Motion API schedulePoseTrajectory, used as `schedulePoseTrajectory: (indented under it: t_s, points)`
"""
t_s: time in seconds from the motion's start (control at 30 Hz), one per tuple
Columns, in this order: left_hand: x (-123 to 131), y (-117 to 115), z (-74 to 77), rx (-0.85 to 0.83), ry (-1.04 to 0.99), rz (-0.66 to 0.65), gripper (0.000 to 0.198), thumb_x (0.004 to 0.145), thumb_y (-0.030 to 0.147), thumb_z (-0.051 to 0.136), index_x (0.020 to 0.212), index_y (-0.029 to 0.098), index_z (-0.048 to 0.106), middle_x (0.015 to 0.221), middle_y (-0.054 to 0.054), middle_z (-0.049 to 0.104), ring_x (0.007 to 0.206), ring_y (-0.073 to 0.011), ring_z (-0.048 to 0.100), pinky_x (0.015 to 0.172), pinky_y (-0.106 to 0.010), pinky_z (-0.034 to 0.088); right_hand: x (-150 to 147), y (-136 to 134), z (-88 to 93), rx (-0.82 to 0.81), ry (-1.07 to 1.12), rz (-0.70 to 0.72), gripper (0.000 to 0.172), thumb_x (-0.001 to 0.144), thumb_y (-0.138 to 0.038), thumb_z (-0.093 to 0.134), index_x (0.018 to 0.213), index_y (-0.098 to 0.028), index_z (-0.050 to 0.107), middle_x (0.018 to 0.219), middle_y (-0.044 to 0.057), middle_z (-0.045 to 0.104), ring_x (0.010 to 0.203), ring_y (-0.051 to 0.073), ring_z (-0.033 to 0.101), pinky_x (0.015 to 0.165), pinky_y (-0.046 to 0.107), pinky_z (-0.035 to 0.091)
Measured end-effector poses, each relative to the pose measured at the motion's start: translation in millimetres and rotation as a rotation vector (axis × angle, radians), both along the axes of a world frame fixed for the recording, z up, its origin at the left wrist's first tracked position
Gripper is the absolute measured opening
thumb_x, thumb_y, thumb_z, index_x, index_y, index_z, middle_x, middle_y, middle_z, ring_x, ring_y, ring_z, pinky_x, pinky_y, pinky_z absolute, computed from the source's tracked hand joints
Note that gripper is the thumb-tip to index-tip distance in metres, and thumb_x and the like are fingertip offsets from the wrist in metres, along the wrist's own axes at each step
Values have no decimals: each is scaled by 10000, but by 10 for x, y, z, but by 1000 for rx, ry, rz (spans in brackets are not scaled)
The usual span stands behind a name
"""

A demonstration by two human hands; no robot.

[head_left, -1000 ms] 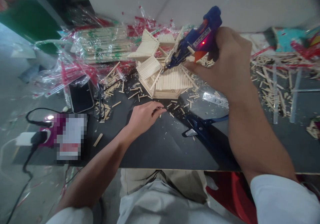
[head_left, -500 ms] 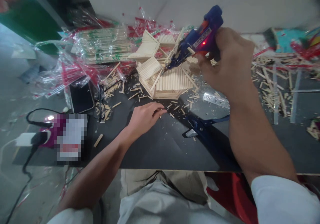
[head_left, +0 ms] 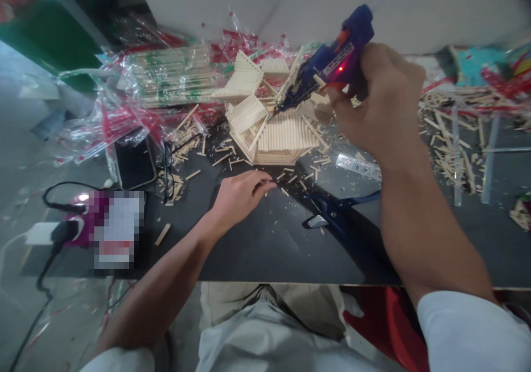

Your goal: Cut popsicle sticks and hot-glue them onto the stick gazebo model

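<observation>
My right hand is wrapped round a blue glue gun with a red light lit on its side. The gun's nozzle points down and left, at the roof of a small model house made of wooden sticks. Whether the tip touches the sticks I cannot tell. Just in front of the model, my left hand rests near the black table top, fingers curled, thumb and forefinger close together. Anything between those fingertips is too small to make out.
Blue cutters and a metal strip lie right of centre. At the left are a phone, glasses and a purple power socket. Plastic-wrapped sticks lie behind; loose sticks are heaped right.
My right hand and the glue gun have shifted very slightly, the gun's back end a little up and to the right. My left hand stays in place.
</observation>
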State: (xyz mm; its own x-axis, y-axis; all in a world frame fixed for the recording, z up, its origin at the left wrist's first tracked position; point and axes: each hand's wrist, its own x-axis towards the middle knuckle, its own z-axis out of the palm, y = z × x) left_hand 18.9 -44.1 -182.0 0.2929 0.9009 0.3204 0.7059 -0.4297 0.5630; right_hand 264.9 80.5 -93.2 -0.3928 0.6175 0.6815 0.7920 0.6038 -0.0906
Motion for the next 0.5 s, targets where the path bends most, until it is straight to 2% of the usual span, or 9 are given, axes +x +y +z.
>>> schedulePoseTrajectory:
  t_s: [0.17, 0.37, 0.5]
  points:
    - [2, 1, 3, -1, 3, 0, 246, 1016, 389, 615, 1023, 186, 754, 868, -37, 797, 743, -137, 739, 662, -233, 528, 6, 4, -8, 22, -6, 27, 213, 836, -223, 581, 1034, -252, 509, 949, 85, 675, 722, 241, 597, 621, 374, 426]
    - [5, -2, 18, 2, 2, -3, 227, 1015, 371, 619, 1022, 186, 752, 873, -37, 797, 749, -137, 741, 658, -231, 524, 17, 4, -13, 41, -40, -13, 301, 836, -197, 588, 1124, -244, 516, 985, 91, 665, 803, 275, 640, 648, 372, 434]
    - [6, -5, 25, 6, 3, -8, 203, 1006, 354, 639, 1019, 183, 747, 875, -29, 797, 761, -138, 746, 672, -229, 522, 4, -19, 14, 27, -45, -6, 234, 889, -219, 550, 1120, -231, 516, 1010, 114, 673, 835, 298, 651, 672, 396, 452]
